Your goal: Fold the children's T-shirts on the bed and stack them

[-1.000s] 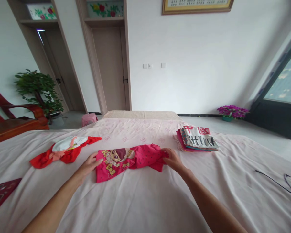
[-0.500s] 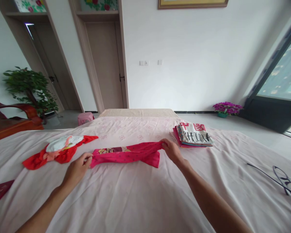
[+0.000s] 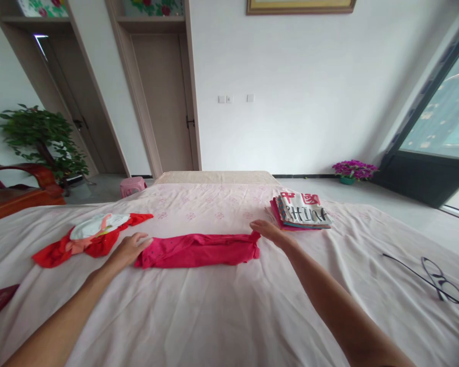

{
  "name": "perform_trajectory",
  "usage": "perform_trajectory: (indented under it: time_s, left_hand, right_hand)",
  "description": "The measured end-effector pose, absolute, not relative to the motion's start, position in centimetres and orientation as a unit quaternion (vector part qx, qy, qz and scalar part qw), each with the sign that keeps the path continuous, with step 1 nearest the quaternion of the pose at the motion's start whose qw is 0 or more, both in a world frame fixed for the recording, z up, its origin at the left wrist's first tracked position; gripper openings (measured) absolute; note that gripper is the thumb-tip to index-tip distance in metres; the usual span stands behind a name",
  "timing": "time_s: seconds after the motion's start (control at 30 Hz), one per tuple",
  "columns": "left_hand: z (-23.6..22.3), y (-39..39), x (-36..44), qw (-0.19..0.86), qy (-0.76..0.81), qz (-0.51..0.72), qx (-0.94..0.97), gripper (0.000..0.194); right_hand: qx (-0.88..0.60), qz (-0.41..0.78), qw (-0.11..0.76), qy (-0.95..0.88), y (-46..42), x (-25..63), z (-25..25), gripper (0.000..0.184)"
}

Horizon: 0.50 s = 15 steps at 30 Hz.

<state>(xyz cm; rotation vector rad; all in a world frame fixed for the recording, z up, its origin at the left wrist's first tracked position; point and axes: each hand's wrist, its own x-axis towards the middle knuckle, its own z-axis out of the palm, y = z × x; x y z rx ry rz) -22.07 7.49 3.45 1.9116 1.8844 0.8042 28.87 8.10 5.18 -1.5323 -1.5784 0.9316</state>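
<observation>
Your left hand [image 3: 129, 248] flat, fingers open, resting on left end of pink garment [image 3: 199, 250]. Your right hand [image 3: 270, 232] open too, palm down, fingertips touching garment's right end. Nothing gripped. Garment folded into long narrow strip, lying crosswise mid-bed on pink sheet [image 3: 214, 311]. Red clothes heap [image 3: 87, 237] just left of left hand, toward bed's left edge. Folded stack [image 3: 302, 214] just beyond right hand. Black cable [image 3: 428, 272] near right edge.
</observation>
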Motion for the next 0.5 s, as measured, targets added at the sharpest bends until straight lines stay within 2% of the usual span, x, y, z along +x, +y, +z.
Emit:
perform_trajectory:
  time_s: [0.1,0.17,0.2,0.3,0.37,0.5]
  left_hand:
    - [1.0,6.9,-21.7,0.151,0.632,0.217,0.728,0.064]
    - [0.2,6.6,-21.4,0.124,0.639,0.178,0.738,0.057]
    - [0.0,6.5,-21.3,0.11,0.647,0.162,0.737,0.05]
    - [0.5,6.4,-21.1,0.078,0.668,0.127,0.729,0.028]
    - [1.1,6.3,-20.9,0.049,0.682,0.118,0.721,0.027]
    - [1.8,5.4,-20.4,-0.026,0.649,0.128,0.75,0.033]
  right_hand:
    - [-0.583,0.27,0.289,-0.71,7.1,29.1,3.4,0.046]
    - [-0.579,0.165,0.236,-0.763,6.5,28.8,3.1,0.052]
    - [-0.58,0.122,0.215,-0.776,6.4,28.6,3.0,0.049]
    - [-0.586,0.046,0.177,-0.79,6.3,27.8,3.0,0.023]
    - [-0.592,0.037,0.183,-0.784,6.5,27.6,3.0,0.021]
    - [-0.621,0.07,0.26,-0.736,6.8,27.8,3.4,0.026]
